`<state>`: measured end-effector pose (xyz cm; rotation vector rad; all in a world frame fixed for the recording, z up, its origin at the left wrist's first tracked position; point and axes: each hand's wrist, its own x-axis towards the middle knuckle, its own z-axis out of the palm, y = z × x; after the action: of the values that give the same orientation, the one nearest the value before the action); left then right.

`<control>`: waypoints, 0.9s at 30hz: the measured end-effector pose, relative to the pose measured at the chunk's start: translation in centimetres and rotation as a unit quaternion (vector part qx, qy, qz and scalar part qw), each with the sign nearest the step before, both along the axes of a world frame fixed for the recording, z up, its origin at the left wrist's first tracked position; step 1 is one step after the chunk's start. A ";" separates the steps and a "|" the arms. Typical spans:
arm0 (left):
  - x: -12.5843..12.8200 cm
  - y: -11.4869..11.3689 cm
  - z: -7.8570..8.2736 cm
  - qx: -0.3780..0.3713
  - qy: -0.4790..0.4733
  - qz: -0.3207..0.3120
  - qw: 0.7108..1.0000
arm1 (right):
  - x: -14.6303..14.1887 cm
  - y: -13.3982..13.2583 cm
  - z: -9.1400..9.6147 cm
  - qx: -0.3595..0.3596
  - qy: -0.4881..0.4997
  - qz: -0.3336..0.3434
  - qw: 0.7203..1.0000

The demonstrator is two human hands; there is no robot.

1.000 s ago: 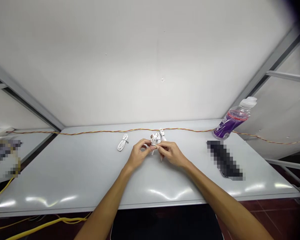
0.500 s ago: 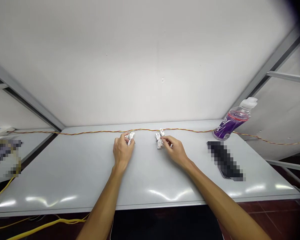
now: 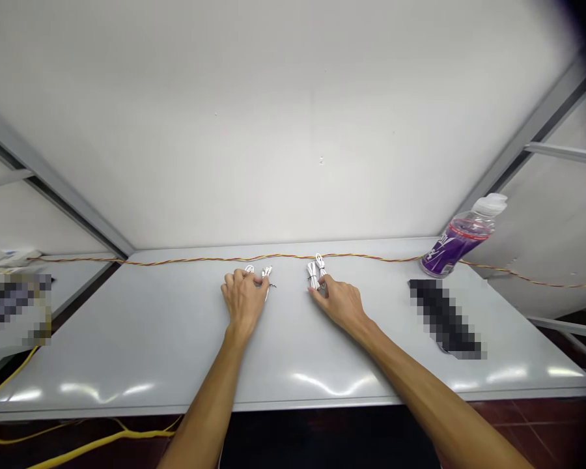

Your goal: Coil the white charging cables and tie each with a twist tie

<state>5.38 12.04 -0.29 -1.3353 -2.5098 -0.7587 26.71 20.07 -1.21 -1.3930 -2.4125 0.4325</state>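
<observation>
On the white table (image 3: 141, 339) my left hand (image 3: 243, 299) rests with its fingers curled over a small coiled white cable (image 3: 264, 277) that has a thin black tie. To its right, my right hand (image 3: 339, 301) has its fingertips pinched on a second bundle of white cable (image 3: 315, 272) lying near the back of the table. The two bundles sit a short way apart, just in front of a twisted red-and-yellow wire (image 3: 200, 259) that runs along the back edge.
A purple drink bottle (image 3: 461, 238) stands at the back right. A blurred dark object (image 3: 444, 319) lies in front of it. Yellow cable (image 3: 78, 443) hangs below the table's left front. A white wall stands behind the table.
My hands, first together on one white bundle at the centre, have separated. The left went to the left-hand coil and slid it rightwards; the right set its bundle down further back.
</observation>
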 end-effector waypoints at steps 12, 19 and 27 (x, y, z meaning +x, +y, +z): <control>5.1 0.2 -0.1 0.074 -0.161 -0.243 0.954 | 0.3 -0.1 -0.1 -0.063 0.212 0.079 0.972; 4.7 0.2 -0.2 0.085 -0.273 -0.299 0.910 | 0.4 -0.7 0.1 -0.040 0.241 0.152 0.958; 5.1 -0.3 0.6 0.110 -0.211 -0.367 0.899 | 0.4 -0.8 0.7 -0.127 0.334 0.148 0.922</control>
<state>10.51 11.73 0.31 -2.2444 -2.0315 -1.5704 27.07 19.25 -0.51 -0.7632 -2.0195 1.1250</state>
